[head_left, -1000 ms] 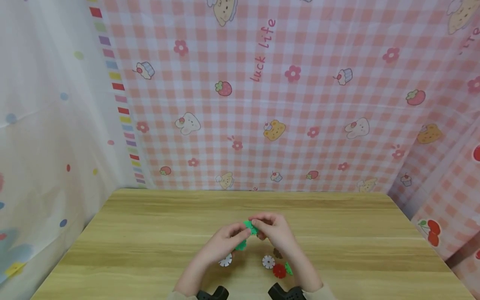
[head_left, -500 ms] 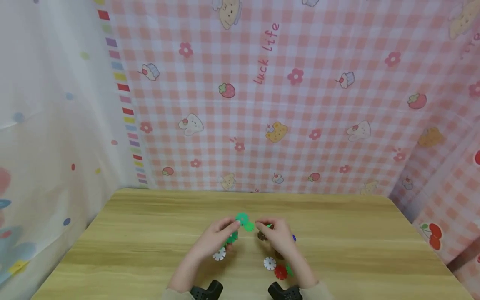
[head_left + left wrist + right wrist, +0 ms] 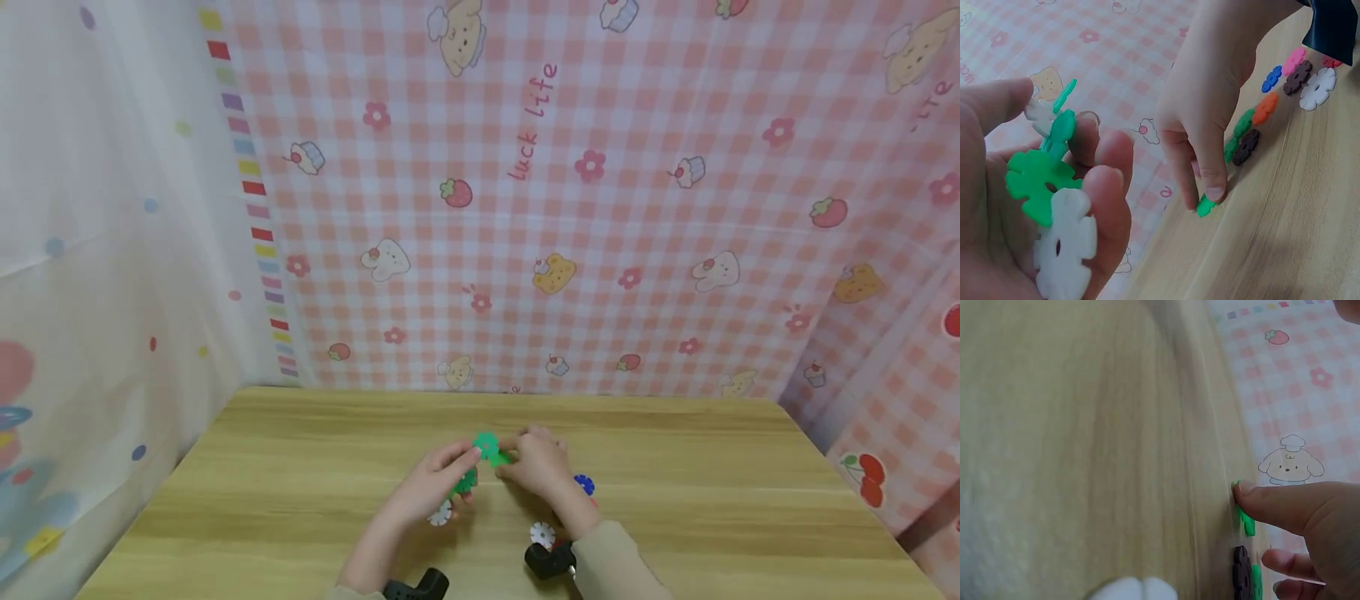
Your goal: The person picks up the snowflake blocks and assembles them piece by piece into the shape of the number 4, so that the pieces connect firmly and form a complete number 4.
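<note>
My left hand [image 3: 431, 482] holds a chain of slotted, flower-shaped plastic discs. In the left wrist view, a white disc [image 3: 1066, 247] is nearest the camera, then a bright green disc [image 3: 1038, 181], with darker green and white ones behind. The chain's upper green disc [image 3: 486, 446] stands above the left fingertips in the head view. My right hand [image 3: 1204, 112] reaches down to the tabletop, its thumb and finger pinching a loose green disc [image 3: 1205, 206]. That green disc [image 3: 1247, 522] shows beneath the thumb in the right wrist view. The right hand hides much of the row in the head view.
A loose row on the wooden table [image 3: 675, 467] includes a dark brown disc [image 3: 1246, 147], green discs [image 3: 1243, 125], an orange disc [image 3: 1265, 109], a blue disc [image 3: 1272, 79], a pink disc [image 3: 1294, 61] and a white disc [image 3: 1318, 89]. A checked cloth [image 3: 637, 317] hangs behind.
Both hands were together at the green discs a second ago. My right hand then drew away and has since moved forward and left over the loose discs. The left hand stays nearly in place.
</note>
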A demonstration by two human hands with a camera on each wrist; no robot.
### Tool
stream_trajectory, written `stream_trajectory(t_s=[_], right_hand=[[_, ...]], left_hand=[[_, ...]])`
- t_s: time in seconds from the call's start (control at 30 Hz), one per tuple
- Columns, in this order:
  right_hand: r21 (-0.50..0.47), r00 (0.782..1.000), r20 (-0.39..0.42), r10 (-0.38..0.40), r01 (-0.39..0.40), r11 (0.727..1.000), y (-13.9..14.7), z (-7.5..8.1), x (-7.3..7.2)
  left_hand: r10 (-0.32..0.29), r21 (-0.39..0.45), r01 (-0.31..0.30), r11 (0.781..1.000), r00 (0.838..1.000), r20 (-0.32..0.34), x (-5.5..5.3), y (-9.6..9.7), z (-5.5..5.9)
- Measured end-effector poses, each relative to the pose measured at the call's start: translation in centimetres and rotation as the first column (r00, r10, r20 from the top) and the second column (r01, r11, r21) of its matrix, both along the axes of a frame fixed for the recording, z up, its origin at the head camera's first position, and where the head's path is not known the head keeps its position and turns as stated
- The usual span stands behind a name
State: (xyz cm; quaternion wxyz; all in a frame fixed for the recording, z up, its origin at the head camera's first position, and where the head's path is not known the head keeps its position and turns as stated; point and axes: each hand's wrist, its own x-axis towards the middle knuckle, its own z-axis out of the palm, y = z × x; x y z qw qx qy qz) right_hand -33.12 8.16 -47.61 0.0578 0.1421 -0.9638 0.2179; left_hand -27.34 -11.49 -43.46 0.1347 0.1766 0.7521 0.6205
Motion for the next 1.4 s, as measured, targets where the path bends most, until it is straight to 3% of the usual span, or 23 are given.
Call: stream_trajectory(t_s=[0.3, 0.43, 0.53, 0.63, 0.83, 1.13, 1.23, 1.4], right_hand=[[-0.048, 0.999, 0.013, 0.051, -0.05, 0.998, 0.1, -0.1, -0.5], [-0.167, 0.991, 0.013, 0.13, -0.126, 0.978, 0.4, -0.3, -0.7], [-0.31, 0.984, 0.056, 0.168, -0.143, 0.94, 0.8, -0.4, -0.7], [-0.473, 0.98, 0.133, 0.146, -0.066, 0.879, 1.4, 0.0, -0.4], [-0.742, 0.971, 0.227, 0.076, 0.122, 0.659, 2.3, 1.7, 0.6], [-0.907, 0.954, 0.234, 0.189, 0.144, 0.396, 2.5, 3.3, 1.7], [-0.929, 0.951, 0.225, 0.214, 0.142, 0.343, 2.4, 3.3, 1.9], [-0.937, 0.948, 0.225, 0.227, 0.147, 0.316, 2.0, 3.4, 2.4]], left_hand=[[0.016, -0.029, -0.017, 0.999, 1.0, -0.027, 0.0, 0.0, -0.1], [0.02, -0.047, -0.023, 0.999, 0.998, -0.067, -0.1, 0.1, -0.2], [0.016, -0.057, -0.021, 0.998, 0.995, -0.096, -0.2, 0.2, -0.2], [0.01, -0.063, -0.017, 0.998, 0.993, -0.115, -0.1, 0.3, -0.2], [0.016, -0.09, -0.027, 0.996, 0.993, -0.121, 0.0, 0.5, -0.1], [0.055, -0.114, -0.072, 0.991, 0.988, -0.142, 0.3, 0.7, 0.1], [0.067, -0.123, -0.085, 0.989, 0.987, -0.149, 0.4, 0.9, 0.1], [0.08, -0.123, -0.098, 0.988, 0.987, -0.142, 0.5, 1.3, 0.0]])
